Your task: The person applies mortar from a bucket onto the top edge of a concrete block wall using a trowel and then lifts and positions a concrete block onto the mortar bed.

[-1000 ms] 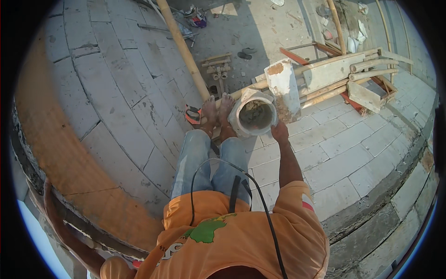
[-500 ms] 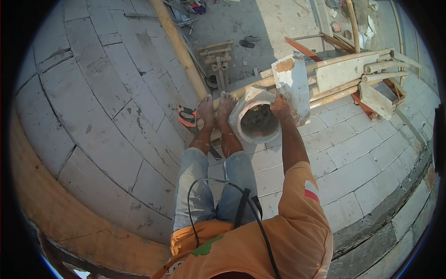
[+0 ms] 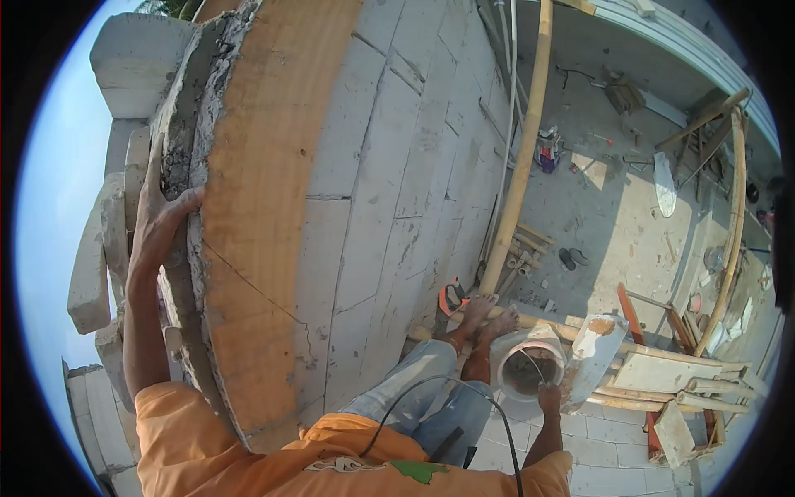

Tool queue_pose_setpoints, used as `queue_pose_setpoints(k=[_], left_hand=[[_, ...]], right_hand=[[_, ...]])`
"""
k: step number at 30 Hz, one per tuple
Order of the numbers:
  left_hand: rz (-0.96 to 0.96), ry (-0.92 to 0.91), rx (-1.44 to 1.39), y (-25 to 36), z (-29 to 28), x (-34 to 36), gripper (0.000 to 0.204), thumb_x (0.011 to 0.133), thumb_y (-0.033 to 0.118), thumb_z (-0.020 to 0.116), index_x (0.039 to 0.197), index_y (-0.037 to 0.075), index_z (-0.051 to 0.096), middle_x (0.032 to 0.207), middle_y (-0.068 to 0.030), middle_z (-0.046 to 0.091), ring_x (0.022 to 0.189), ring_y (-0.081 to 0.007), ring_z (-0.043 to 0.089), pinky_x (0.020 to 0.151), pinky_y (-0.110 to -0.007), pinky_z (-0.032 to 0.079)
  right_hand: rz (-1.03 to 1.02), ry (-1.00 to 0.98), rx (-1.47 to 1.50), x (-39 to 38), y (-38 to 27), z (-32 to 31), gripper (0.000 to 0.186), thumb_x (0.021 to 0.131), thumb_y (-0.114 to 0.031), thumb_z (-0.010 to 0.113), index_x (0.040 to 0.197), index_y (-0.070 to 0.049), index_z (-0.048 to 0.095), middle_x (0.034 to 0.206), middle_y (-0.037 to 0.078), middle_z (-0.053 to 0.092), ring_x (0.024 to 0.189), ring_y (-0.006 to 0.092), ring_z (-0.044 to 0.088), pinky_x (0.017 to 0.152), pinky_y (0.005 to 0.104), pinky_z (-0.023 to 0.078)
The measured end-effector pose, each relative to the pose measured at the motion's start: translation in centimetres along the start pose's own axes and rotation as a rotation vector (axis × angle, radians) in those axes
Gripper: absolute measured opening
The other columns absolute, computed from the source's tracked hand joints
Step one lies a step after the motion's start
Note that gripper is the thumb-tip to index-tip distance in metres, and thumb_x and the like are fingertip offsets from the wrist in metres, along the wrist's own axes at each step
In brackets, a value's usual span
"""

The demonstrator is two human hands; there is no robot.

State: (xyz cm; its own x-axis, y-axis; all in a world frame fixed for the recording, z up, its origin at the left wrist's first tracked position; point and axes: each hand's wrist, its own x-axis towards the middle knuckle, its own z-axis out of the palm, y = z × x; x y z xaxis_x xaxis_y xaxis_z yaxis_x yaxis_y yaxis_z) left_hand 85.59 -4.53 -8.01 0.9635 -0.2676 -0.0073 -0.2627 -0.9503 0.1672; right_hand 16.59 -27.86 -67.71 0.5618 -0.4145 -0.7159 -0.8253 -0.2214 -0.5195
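Observation:
My left hand point(image 3: 157, 211) is raised at the far left, its thumb and fingers spread over the rough concrete top edge of the wall point(image 3: 199, 157), gripping it. Down at the lower right, my right hand point(image 3: 549, 398) is closed on the thin wire handle point(image 3: 534, 364) of a bucket point(image 3: 505, 377). The bucket looks tilted, its mouth facing me, with grey residue inside. Beside it stands a pale board point(image 3: 598, 352) with a brown patch. My bare feet point(image 3: 489, 321) are on a bamboo pole to the bucket's left.
A handsaw point(image 3: 451, 296) with an orange-and-black handle lies by my feet. An upright bamboo pole point(image 3: 526, 157) rises beside the grey block wall point(image 3: 364, 166). Bamboo poles and boards point(image 3: 654, 373) extend right. Far below, the floor point(image 3: 580, 199) holds scattered debris and sandals point(image 3: 571, 258).
My view has swung left and up along the wall. My left hand has come into view on its top edge. The bucket's wire handle now shows raised in my right hand.

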Motion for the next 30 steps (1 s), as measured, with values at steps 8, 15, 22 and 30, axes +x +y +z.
queue_pose_setpoints(k=[8, 15, 22, 30], left_hand=[[0.058, 0.020, 0.126, -2.8, -2.5, 0.8, 0.114, 0.067, 0.036, 0.083, 0.157, 0.013, 0.017, 0.161, -0.0239, 0.015, 0.146, -0.0387, 0.027, 0.113, -0.070, 0.016], [-0.014, 0.042, 0.126, -4.8, -3.2, -1.1, 0.108, 0.071, 0.037, 0.082, 0.157, 0.016, 0.019, 0.161, -0.0230, 0.015, 0.148, -0.0414, 0.020, 0.111, -0.073, 0.015], [0.038, 0.058, 0.087, -5.2, -3.0, -0.7, 0.101, 0.077, 0.031, 0.078, 0.156, 0.012, 0.019, 0.160, -0.0254, 0.015, 0.146, -0.0464, 0.020, 0.109, -0.076, 0.015], [0.051, 0.067, -0.055, -5.7, -3.8, -1.5, 0.097, 0.075, 0.031, 0.079, 0.154, 0.009, 0.027, 0.158, -0.0287, 0.019, 0.144, -0.0504, 0.021, 0.111, -0.074, 0.012]], right_hand=[[-0.459, 0.214, -0.399, -1.7, -8.8, -1.9, 0.016, 0.087, -0.011, 0.060, 0.083, 0.004, 0.063, 0.076, 0.020, 0.063, 0.074, 0.0412, 0.060, 0.070, 0.0471, 0.048], [-0.315, 0.289, 0.019, -10.2, -40.3, -19.7, 0.024, 0.094, -0.010, 0.054, 0.104, 0.010, 0.062, 0.094, 0.022, 0.066, 0.088, 0.0312, 0.060, 0.088, 0.0418, 0.045], [-0.692, 0.226, 0.041, -23.2, -69.8, -29.9, 0.035, 0.099, -0.014, 0.049, 0.124, 0.009, 0.057, 0.115, 0.019, 0.063, 0.107, 0.0268, 0.059, 0.097, 0.0378, 0.043], [-1.169, 0.154, 0.318, -33.8, -93.6, -33.5, 0.040, 0.099, -0.009, 0.051, 0.137, 0.006, 0.051, 0.068, -0.007, 0.044, 0.054, -0.0009, 0.036, 0.047, 0.0190, 0.032]])
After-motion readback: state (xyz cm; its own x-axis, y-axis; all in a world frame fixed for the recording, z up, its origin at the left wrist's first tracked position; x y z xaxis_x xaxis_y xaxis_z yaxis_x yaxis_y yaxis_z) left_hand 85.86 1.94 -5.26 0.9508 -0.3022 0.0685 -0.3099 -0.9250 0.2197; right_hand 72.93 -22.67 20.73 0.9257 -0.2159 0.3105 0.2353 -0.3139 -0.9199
